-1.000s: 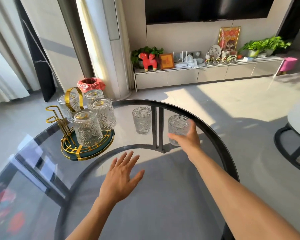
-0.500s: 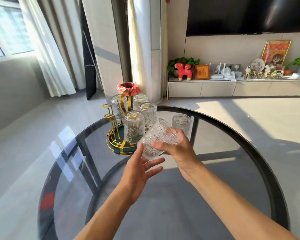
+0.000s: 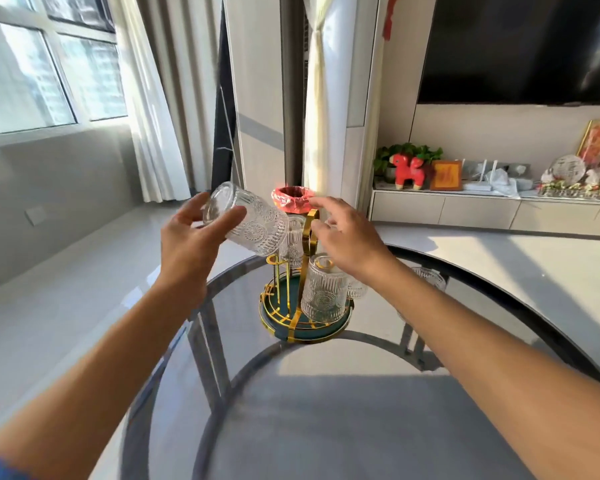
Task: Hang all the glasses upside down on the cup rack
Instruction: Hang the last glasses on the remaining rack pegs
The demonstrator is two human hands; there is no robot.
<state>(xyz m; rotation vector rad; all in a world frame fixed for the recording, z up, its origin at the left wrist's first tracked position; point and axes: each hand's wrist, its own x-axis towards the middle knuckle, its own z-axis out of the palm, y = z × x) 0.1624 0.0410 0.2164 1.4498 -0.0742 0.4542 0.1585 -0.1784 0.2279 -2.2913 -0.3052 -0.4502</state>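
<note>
Mid-hanging: left hand (image 3: 184, 244) gripping tilted glass (image 3: 246, 221) above cup rack (image 3: 303, 306), right hand (image 3: 347, 237) loose and empty, next probably mouth-down onto a free gold prong (image 3: 274, 263).

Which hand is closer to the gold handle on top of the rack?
Right. The right hand hovers right beside the gold handle; the left hand is further left, holding a tilted glass.
</note>
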